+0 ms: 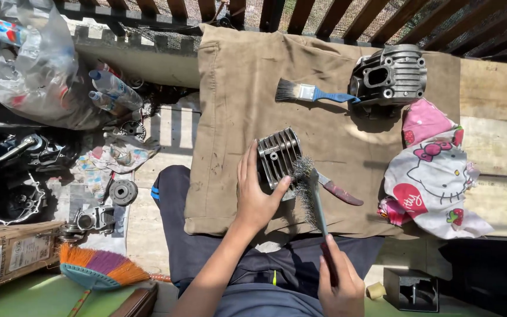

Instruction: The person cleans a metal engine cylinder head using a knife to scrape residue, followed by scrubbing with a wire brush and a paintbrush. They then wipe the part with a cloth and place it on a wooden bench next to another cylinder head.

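Closest to the camera is the right hand (340,282), down by the lap, fingers wrapped tight around the dark handle of a wire brush (312,196). The brush angles up and away so its bristle end sits right against the finned metal cylinder head (277,156). The left hand (254,191) comes in with the forearm stretched forward, palm pressed on the left side of that head, fingers curled up over its edge and the thumb hooked under its lower corner, so it's gripping the part steady. The head sits tilted on a tan cloth (230,105) spread over the bench, roughly centre of the cloth.

Just beside it on the right, a knife with a reddish handle (338,191) pokes out from behind the brush. Farther up the cloth there's one paintbrush with a blue handle (309,93), its handle tip touching a second, bigger finned engine cylinder (389,77). So two finned parts and two brushes total. A pink and white cartoon rag (432,176) lies on the right edge. Off left, a colourful broom (98,270) and two plastic bottles (112,91).
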